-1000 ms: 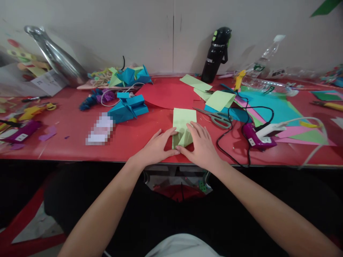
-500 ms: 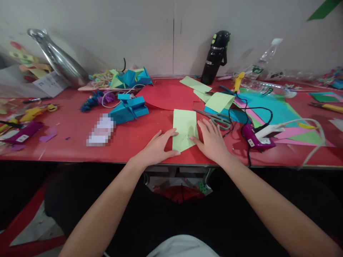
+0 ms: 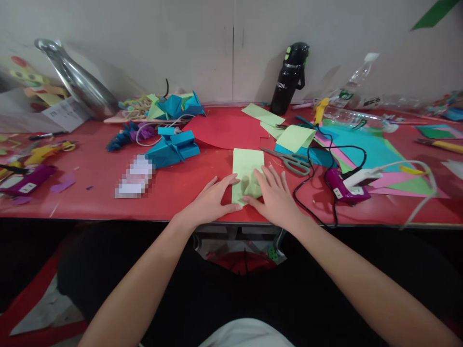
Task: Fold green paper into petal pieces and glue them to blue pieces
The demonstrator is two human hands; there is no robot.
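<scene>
Lt-green paper's lower R part hidden by R hand, creases hard to make out; paper lies nr red table's front edge; R thumb & fingers half-spread on it, can't tell if pinching; L hand spread, fingertips at its L edge; hands apart.

This looks like a craft workspace: scissors, folded blue paper, coloured sheets.

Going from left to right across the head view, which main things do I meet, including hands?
Left purple socket block, silver metal object, nearer blue folded paper, left hand, light green sheet, right hand, right purple socket block, yellow-handled tool.
</scene>
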